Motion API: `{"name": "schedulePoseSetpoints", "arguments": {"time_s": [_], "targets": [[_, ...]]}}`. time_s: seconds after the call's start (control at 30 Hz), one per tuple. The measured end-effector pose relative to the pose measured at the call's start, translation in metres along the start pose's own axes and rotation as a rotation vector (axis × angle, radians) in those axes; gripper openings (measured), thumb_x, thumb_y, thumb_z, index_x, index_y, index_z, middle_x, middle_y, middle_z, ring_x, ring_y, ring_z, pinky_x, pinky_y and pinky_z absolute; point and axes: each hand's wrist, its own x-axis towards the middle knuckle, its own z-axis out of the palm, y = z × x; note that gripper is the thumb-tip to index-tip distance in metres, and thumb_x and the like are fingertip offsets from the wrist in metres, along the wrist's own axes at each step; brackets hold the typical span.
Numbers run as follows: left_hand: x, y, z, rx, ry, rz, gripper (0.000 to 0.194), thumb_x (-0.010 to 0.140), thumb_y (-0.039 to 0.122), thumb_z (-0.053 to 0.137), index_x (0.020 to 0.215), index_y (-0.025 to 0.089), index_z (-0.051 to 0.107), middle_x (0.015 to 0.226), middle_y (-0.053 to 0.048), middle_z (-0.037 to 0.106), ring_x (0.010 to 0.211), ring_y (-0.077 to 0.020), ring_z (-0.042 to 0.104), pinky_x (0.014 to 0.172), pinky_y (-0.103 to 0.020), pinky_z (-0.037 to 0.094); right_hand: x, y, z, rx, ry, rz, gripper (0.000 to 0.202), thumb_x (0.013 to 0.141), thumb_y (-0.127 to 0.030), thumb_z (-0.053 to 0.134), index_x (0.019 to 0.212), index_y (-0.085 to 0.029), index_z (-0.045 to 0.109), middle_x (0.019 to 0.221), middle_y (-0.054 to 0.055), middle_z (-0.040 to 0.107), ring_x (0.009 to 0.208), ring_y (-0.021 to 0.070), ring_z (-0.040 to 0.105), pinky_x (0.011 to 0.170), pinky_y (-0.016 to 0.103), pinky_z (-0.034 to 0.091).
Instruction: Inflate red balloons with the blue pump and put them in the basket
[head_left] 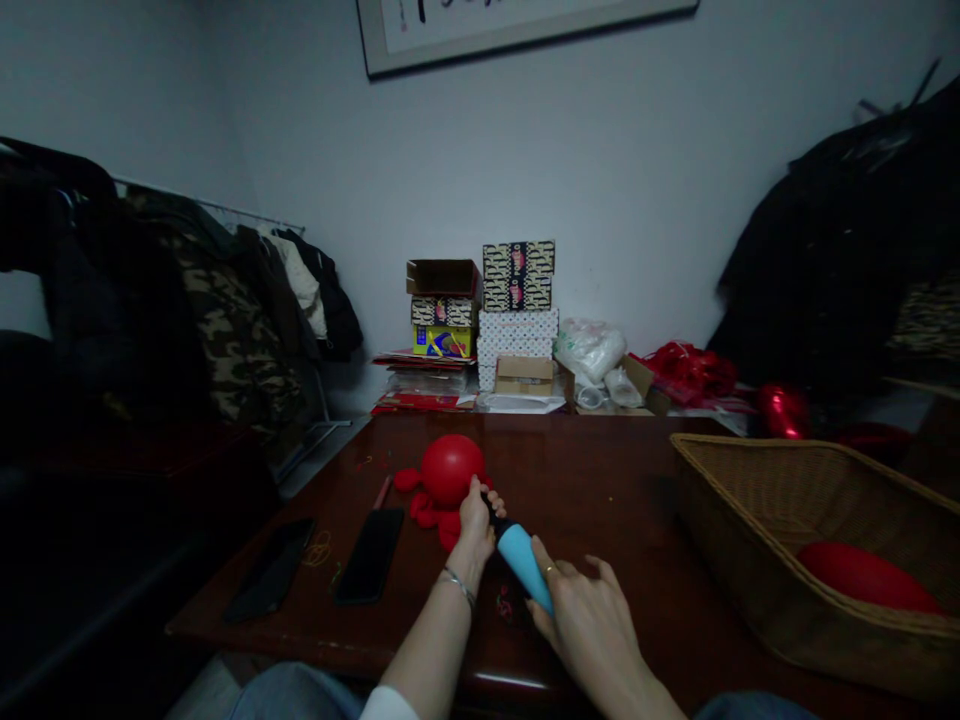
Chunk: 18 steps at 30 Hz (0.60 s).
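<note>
Head view: red balloon [452, 468] is sitting just below centre of frame. My left grip [477, 515] is pinching it at dark end of blue pump [525, 565]; right grip [589, 605] is holding barrel. I'm judging snug seal, straight pump, even strokes as mattering most.

A pale wall [637, 200] is running across the back, looking kinda bluish in this dim light, with some framed writing [540, 18] hanging up top, cut off by the view. Over on the left, a clothes rail [251, 214] is holding a bunch of coats [217, 320], one in camo, and a bit of pale floor [319, 457] is showing below. More dark clothing [832, 240] is hanging on the right. Boxes [517, 335] are sitting stacked by the wall, past a shiny reddish-brown worktop [600, 470].
</note>
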Motion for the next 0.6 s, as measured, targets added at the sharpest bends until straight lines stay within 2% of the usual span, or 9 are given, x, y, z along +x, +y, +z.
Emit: {"name": "schedulePoseSetpoints", "arguments": {"time_s": [0.23,0.37,0.6], "targets": [[0.012,0.014,-0.008,-0.068,-0.006,0.02,0.031,0.088,0.039,0.05,0.068,0.018,0.039,0.051,0.006,0.033,0.037,-0.0048,0.031,0.034,-0.016,0.026,-0.026,0.021,-0.002,0.064,-0.044,-0.028,0.058,0.078,-0.025,0.053,0.134,-0.023,0.044,0.1,0.007,0.069,0.085,0.0231,0.065,0.097,0.044,0.03],[0.016,0.025,-0.008,-0.089,0.009,0.006,0.03,0.092,0.034,0.043,0.067,0.018,0.038,0.05,0.007,0.031,0.036,-0.0044,0.031,0.033,-0.014,0.023,-0.04,0.034,-0.007,0.109,-0.092,-0.039,0.052,0.076,-0.027,0.053,0.129,-0.027,0.05,0.101,0.005,0.069,0.085,0.0227,0.065,0.097,0.044,0.03],[0.011,0.034,0.001,-0.123,0.005,-0.004,0.032,0.092,0.035,0.042,0.065,0.018,0.036,0.05,0.007,0.029,0.035,-0.0035,0.028,0.033,-0.013,0.022,-0.04,0.031,-0.02,0.085,-0.075,-0.026,0.055,0.075,-0.025,0.053,0.129,-0.027,0.05,0.098,0.005,0.07,0.085,0.0227,0.065,0.097,0.044,0.03]]}}
